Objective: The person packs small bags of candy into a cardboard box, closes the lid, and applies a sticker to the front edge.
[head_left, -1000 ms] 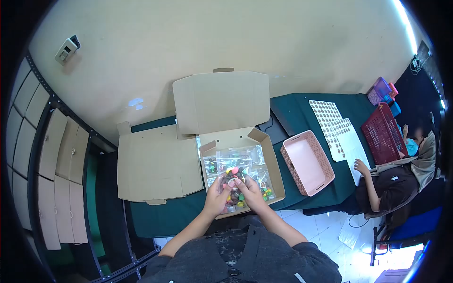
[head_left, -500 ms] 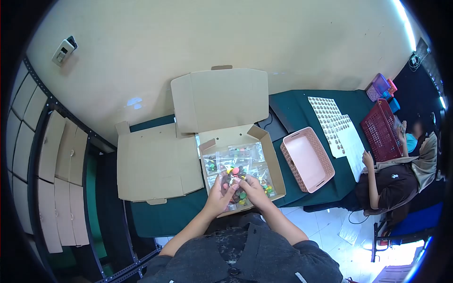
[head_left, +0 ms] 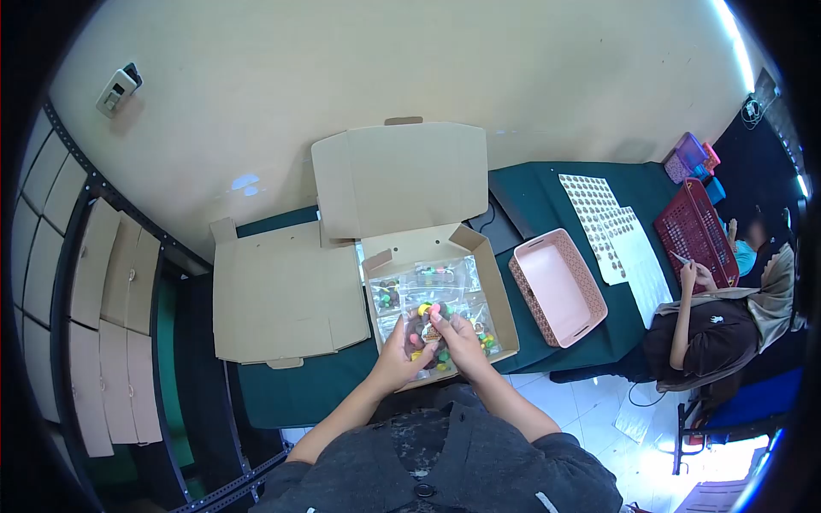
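My left hand [head_left: 398, 359] and my right hand [head_left: 460, 344] hold a clear plastic bag [head_left: 425, 323] of colourful round pieces between them, over an open cardboard box [head_left: 496, 286]. A small round brown label [head_left: 430, 333] shows on the front of the bag, beside my right fingers. Inside the box, more clear bags [head_left: 387, 296] with coloured pieces lie flat, partly hidden by my hands and the held bag. The box lid [head_left: 402, 181] stands raised at the back against the wall.
Flattened cardboard [head_left: 282, 295] lies left of the box. To the right are a pink basket [head_left: 560, 289], sticker sheets [head_left: 592, 224] and a dark red basket [head_left: 694, 235]. Another person [head_left: 714, 333] sits at the far right. Shelves of boxes [head_left: 111, 333] stand at the left.
My right fingers have moved up slightly on the bag, and the round label now shows. The other person's hands have come together beside the dark red basket.
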A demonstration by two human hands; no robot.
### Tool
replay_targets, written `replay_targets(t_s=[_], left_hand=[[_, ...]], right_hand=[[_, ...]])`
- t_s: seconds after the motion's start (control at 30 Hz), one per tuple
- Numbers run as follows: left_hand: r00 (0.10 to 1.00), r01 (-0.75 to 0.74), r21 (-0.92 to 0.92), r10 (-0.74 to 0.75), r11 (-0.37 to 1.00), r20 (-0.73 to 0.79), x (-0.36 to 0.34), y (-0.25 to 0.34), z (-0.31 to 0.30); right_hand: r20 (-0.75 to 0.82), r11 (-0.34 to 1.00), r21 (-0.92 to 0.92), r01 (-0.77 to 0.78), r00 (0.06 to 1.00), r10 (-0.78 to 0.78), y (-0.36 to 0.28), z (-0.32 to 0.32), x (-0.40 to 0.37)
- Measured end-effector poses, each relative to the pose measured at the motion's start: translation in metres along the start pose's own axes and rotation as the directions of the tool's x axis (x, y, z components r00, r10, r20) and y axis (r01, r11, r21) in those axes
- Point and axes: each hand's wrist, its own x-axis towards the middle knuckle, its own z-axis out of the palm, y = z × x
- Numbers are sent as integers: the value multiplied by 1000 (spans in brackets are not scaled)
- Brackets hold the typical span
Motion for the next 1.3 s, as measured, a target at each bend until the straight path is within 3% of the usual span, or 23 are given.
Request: replay_targets(t_s=[0.1,0.17,0.2,0.23,0.33,0.43,0.57,0.6,0.67,0.7,0.73,0.8,0.87,0.93,1.0,1.07,1.13,1.2,1.23,1.3], left_hand=[[997,-74,-10,74,997,-7,0,-4,2],[987,-125,17,126,992,-100,3,-7,3],[987,-124,17,125,992,-99,3,-6,3],[985,-89,-66,78,994,-151,3,-4,3],[978,-45,-161,10,986,-209,2,-6,1],[976,-27,-224,-23,974,-217,1,-9,0],[979,24,-359,-95,933,-182,0,-20,-6],[979,25,-359,-96,933,-182,0,-17,-4],[990,-108,-102,98,989,-100,1,-8,-1],[990,-107,-101,97,989,-101,-1,-5,0],[997,-56,-89,51,994,-57,-3,-2,0],[994,102,-49,-103,994,-22,-7,13,4],[999,52,-29,-52,998,14,-6,1,1],[999,1,-11,0,1000,51,-7,1,-1],[994,93,-23,-92,995,52,-9,7,-2],[988,147,17,-148,989,41,-9,8,-4],[979,202,56,-204,978,26,-10,6,-6],[999,35,140,-38,989,18,-7,-4,-9],[999,35,140,-38,989,17,-4,-11,-11],[995,-37,6,38,999,-95,3,-21,-14]], right_hand=[[-58,989,129,-69,995,77,4,0,2],[-41,998,-61,-18,999,15,6,-3,3],[20,950,-308,-45,998,54,3,-8,2],[20,950,-307,-46,998,55,2,-7,0],[138,991,-137,-1,990,20,-12,2,-8],[137,1000,29,6,991,-10,-3,5,-6],[141,996,87,-37,990,24,-1,0,-6],[141,995,89,-53,989,40,-3,-1,-6],[142,993,91,-69,988,56,-5,-4,-6],[127,998,-27,-49,991,52,-6,-7,-6],[112,989,-145,-29,993,45,-7,-9,-6],[82,997,-70,-17,996,23,-13,-4,-8],[51,1000,30,9,999,-10,-13,-2,-10],[17,1000,14,25,1000,-25,-11,-2,-8],[-17,999,-3,42,999,-42,-9,-4,-4],[-140,990,121,76,988,-59,-7,-8,4],[-109,996,80,37,994,-28,-6,-21,9],[-94,998,67,15,996,-8,-4,-24,11],[-93,998,67,14,996,-8,-5,-24,10],[12,991,-127,36,999,-34,-8,-22,4]])
